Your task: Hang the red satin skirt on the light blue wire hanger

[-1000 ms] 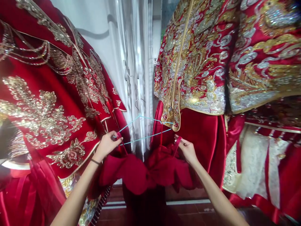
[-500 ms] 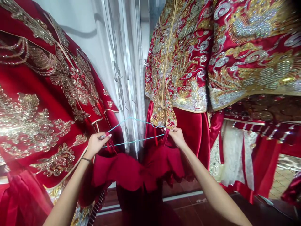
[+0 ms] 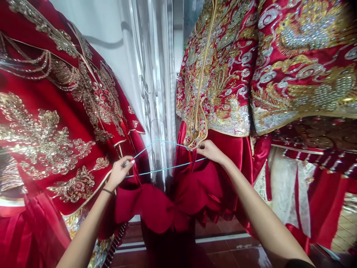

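Note:
A light blue wire hanger [image 3: 164,169] with a thin metal hook is stretched between my hands. From it a dark red dress [image 3: 156,208] with a scalloped top edge hangs by thin red straps. My left hand [image 3: 122,171] is closed on the hanger's left end, where a strap loops over. My right hand [image 3: 209,150] pinches the hanger's right end near the other strap; the fingertips are partly hidden behind the embroidered hem of a red and gold jacket [image 3: 217,82].
At left hangs a red gown [image 3: 64,123] with gold beading. Another embroidered jacket [image 3: 306,74] hangs at right above red and white skirts. White curtains [image 3: 164,74] with ribbons fall behind the hanger. The floor is dark red tile [image 3: 223,245].
The view has shifted a little, so most things sit slightly further right. My right hand has moved slightly up and outward along the hanger; both hands still grip it.

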`<state>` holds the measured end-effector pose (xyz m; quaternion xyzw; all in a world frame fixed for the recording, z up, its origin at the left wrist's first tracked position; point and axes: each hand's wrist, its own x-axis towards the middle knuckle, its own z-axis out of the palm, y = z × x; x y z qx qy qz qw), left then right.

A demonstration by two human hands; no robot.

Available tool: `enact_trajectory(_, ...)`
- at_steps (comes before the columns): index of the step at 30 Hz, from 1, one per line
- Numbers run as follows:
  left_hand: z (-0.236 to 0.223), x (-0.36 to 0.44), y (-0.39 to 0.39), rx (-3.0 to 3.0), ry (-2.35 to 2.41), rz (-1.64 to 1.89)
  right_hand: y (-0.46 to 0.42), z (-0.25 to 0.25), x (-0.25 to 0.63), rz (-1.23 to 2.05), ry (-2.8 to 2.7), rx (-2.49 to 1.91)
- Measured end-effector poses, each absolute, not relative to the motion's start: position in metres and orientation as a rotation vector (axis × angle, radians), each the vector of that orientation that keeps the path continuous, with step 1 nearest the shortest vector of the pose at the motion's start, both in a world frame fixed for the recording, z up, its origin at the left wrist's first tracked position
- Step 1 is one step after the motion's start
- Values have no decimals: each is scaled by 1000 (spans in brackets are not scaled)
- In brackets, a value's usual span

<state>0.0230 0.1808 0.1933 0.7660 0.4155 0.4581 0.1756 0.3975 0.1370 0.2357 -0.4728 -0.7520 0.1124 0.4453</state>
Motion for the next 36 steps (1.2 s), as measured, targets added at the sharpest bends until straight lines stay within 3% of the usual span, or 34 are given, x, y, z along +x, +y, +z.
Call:
enact_trajectory(4, 190, 25, 175, 1995, 1144, 1382, 144, 242, 385, 523, -1920, -1015)
enact_trajectory(9, 189, 19, 172, 2004, 1246, 1420, 147, 224, 385, 225, -1806, -1132)
enact_trajectory(16, 197, 12, 163, 2330, 1387, 1268, 142, 212, 380, 418, -1545, -1069)
enact_trajectory(24, 202, 15, 152, 2457, 1444, 1193, 149, 205, 359, 130, -1377, -1219)
enact_trajectory(27, 201, 14, 150, 2466, 1450, 1169, 148, 220, 365, 438, -1492, -1319)
enact_trajectory(32, 200, 11, 141, 2479, 1394, 1059, 149, 257, 380, 1422, -1747, -1271)
enact_trajectory(34, 196, 5, 135, 2463, 1447, 1104, 151, 264, 382, 1543, -1779, -1280)
enact_trajectory(36, 190, -4, 128, 2434, 1520, 1201, 149, 265, 379, 1398, -1771, -1458)
